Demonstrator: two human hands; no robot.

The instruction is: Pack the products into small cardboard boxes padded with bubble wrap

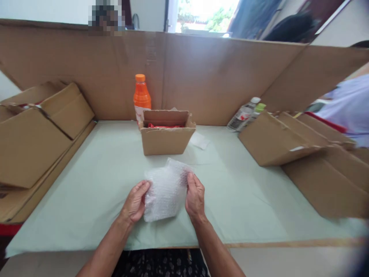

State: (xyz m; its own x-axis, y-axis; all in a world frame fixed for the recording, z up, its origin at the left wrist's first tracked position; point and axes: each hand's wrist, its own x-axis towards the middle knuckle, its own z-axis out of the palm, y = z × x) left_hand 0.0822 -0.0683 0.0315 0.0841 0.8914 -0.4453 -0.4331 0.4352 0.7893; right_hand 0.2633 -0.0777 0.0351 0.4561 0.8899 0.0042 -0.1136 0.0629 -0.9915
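A sheet or pouch of clear bubble wrap point(165, 192) is held up just above the front middle of the table. My left hand point(136, 202) pinches its left edge between thumb and fingers. On the opposite side, my right hand point(195, 195) grips the upper right edge, thumb on top. Whether the wrap is a bag or a folded sheet I cannot tell. Beyond it stands a small open cardboard box point(167, 141) with red packets point(165, 126) showing inside.
An orange bottle point(141, 94) stands behind the box, against a cardboard partition point(201, 80). Cardboard boxes point(34, 142) fill the left side; more boxes point(276, 140) lie at right beside clear bottles point(243, 114). A white scrap point(200, 141) lies on the pale green cloth point(236, 192). A person's sleeve point(346, 100) shows at right.
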